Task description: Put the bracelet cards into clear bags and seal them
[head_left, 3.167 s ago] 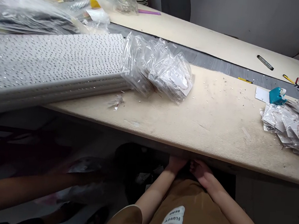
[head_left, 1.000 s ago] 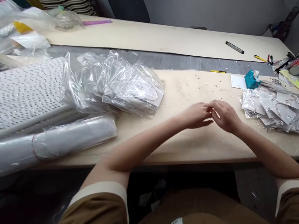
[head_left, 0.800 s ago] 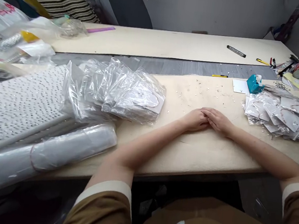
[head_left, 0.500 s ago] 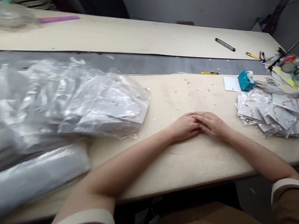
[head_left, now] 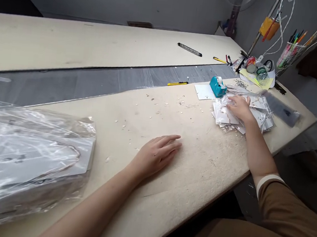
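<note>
My left hand (head_left: 159,154) rests on the cream tabletop (head_left: 167,195) with its fingers stretched out and nothing in them. On the right, my right hand (head_left: 240,107) lies over a pile of white cards in clear plastic bags (head_left: 226,116), fingers apart and touching the top of the pile. Thin cords or chains show on some of these cards. Beside the pile stand a teal tape dispenser (head_left: 217,87) and a flat white card (head_left: 204,92). To the left of my left hand lies a large clear plastic bag (head_left: 80,184) holding white cards with a brownish cord.
A yellow cutter (head_left: 177,83) lies by the grey strip (head_left: 117,76), and a black marker (head_left: 190,49) is farther back. A can (head_left: 251,65), a small bottle (head_left: 261,73) and a pen cup (head_left: 288,55) crowd the far right corner. Small scraps dot the tabletop.
My hands, clasped together before, have parted. The right one has moved right onto the bagged cards, while the left stays on the tabletop. The view has swung to the right.
</note>
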`<action>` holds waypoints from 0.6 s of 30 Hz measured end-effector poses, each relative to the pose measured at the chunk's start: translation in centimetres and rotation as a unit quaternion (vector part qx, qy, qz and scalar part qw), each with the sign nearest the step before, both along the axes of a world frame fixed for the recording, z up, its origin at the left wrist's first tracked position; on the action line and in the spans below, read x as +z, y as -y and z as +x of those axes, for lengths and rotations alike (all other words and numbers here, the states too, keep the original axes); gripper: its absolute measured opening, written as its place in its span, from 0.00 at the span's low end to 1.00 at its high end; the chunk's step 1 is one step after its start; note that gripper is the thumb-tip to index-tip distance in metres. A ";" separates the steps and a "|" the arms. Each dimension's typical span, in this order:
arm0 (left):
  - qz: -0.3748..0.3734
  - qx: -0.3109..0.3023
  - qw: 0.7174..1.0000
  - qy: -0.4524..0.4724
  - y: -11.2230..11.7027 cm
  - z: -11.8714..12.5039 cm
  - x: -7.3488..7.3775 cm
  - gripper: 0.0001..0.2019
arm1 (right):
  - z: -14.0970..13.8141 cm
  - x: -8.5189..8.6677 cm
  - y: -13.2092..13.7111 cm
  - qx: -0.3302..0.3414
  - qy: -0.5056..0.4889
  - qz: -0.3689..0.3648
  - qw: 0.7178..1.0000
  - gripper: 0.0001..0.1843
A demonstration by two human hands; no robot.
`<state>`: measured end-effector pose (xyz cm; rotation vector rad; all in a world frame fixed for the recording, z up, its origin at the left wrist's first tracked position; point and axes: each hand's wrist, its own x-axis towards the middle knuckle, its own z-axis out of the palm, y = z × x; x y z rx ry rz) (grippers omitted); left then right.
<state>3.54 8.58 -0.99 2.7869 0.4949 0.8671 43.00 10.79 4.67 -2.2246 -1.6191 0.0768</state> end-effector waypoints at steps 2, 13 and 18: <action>-0.015 0.011 1.000 0.009 -0.1 -0.1 -0.1 0.12 | -0.6 -0.3 -0.3 0.006 0.001 -0.001 1.000 0.09; -0.250 0.061 0.953 0.157 1.7 0.8 1.0 0.33 | -6.1 3.7 4.9 0.324 -0.177 0.174 0.913 0.06; -0.485 0.125 0.835 0.227 2.7 1.8 1.7 0.45 | -13.4 1.2 6.2 0.432 -0.294 0.110 0.846 0.08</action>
